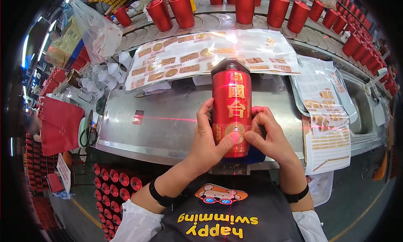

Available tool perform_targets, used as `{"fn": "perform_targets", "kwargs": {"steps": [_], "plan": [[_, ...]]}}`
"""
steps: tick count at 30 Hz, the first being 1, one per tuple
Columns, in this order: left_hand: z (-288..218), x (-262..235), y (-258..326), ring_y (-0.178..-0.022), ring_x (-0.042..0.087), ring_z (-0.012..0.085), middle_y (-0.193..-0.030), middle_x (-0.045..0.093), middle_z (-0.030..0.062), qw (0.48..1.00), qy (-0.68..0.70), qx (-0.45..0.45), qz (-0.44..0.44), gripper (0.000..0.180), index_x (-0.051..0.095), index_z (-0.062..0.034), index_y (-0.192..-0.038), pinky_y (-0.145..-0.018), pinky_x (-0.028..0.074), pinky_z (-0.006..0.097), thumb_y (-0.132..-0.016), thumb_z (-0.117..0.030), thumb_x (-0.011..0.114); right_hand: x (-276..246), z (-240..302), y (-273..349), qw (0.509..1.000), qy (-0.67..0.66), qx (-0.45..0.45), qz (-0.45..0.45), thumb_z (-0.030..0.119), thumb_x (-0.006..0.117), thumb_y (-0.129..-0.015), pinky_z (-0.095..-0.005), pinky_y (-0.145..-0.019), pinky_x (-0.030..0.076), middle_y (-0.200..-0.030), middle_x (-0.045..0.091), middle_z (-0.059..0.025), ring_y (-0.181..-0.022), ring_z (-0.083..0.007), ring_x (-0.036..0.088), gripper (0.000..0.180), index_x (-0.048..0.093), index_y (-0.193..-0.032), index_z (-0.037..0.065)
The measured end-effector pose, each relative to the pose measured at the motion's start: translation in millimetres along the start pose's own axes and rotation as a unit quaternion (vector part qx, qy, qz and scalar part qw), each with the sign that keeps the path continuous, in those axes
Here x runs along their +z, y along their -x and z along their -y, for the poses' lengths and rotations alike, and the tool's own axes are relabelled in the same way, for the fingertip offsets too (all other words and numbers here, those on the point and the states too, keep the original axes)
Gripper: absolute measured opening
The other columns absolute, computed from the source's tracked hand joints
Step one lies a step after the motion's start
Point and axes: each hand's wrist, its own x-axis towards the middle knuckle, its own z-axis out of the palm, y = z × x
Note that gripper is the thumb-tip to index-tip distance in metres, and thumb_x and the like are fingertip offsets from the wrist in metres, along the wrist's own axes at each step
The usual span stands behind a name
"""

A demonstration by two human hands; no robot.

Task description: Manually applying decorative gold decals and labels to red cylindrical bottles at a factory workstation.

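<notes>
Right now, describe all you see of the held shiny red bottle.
Red bottle: shiny, metallic-looking cylinder, dark faceted shoulder, large gold characters down its front, round gold emblem on a band near its base. Top points to the far side, base by the silvery metal table's near edge. Left hand and right hand hold its sides, thumbs on the band. Underside hidden.

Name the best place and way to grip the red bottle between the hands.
Probably grip the red bottle by its body next to the dark end, from left and right: its long sides are free there, while the left hand and right hand flank the lower part.
</notes>
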Motion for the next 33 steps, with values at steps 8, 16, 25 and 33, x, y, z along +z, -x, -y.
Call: {"fn": "perform_targets", "kwargs": {"steps": [8,16,25,33], "plan": [[2,-5,-1,-0.125,0.040,0.0267,-0.138,0.034,0.0214,0.996,0.084,-0.006,0.016,0.088,0.010,-0.0027,-0.144,-0.105,0.035,0.040,-0.087,-0.033,0.068,0,-2,0,1.000,-0.010,-0.014,-0.008,0.030,0.074,-0.083,-0.0271,-0.072,0.043,-0.105,0.044,-0.0115,-0.096,-0.0176,0.049,0.036,0.050,-0.083,0.003],[0,-6,-1,-0.126,0.039,0.0233,-0.133,0.031,0.0154,0.999,0.034,-0.008,0.034,0.085,0.007,-0.0084,-0.146,-0.105,0.036,0.038,-0.090,-0.034,0.065,1,-5,0,0.999,-0.029,-0.031,-0.017,0.026,0.069,-0.089,-0.0270,-0.078,0.043,-0.108,0.046,-0.0108,-0.100,-0.0154,0.049,0.028,0.053,-0.083,0.004],[3,-5,-1,-0.125,0.040,0.0230,-0.133,0.033,0.0160,1.000,0.012,0.004,0.027,0.085,0.007,-0.0079,-0.146,-0.105,0.037,0.039,-0.089,-0.032,0.066,0,-4,1,0.994,-0.107,0.003,0.001,0.022,0.066,-0.091,-0.0257,-0.080,0.045,-0.110,0.045,-0.0093,-0.098,-0.0128,0.050,0.023,0.055,-0.083,0.003],[-1,2,-2,-0.124,0.042,0.0273,-0.136,0.036,0.0219,1.000,0.013,0.016,0.000,0.082,0.012,-0.0017,-0.143,-0.104,0.037,0.040,-0.087,-0.029,0.067,-10,-8,5,0.987,0.081,-0.057,-0.130,0.003,0.062,-0.088,-0.0254,-0.075,0.050,-0.121,0.055,-0.0176,-0.090,-0.0159,0.059,0.014,0.059,-0.102,0.001]]}}
